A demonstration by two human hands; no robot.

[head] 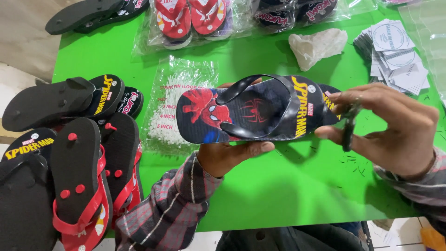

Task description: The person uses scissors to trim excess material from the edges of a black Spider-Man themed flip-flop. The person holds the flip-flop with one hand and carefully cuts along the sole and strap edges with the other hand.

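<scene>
Left hand [232, 155] is palm up with fingers curled in a grip; right hand [390, 128] hovers, fingers pinched together.

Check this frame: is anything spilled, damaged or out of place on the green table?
Small dark scraps lie scattered on the green table below the right hand, like trimmings. A crumpled white wad sits near the paper tags. Nothing looks damaged.

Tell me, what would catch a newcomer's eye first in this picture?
Probably the dark flip-flop with a red superhero print, held sideways in mid-frame over the bright green table by the left hand. The right hand pinches a small dark tool at its heel end. At far left lies a heap of black and red flip-flops, many sole up.
</scene>
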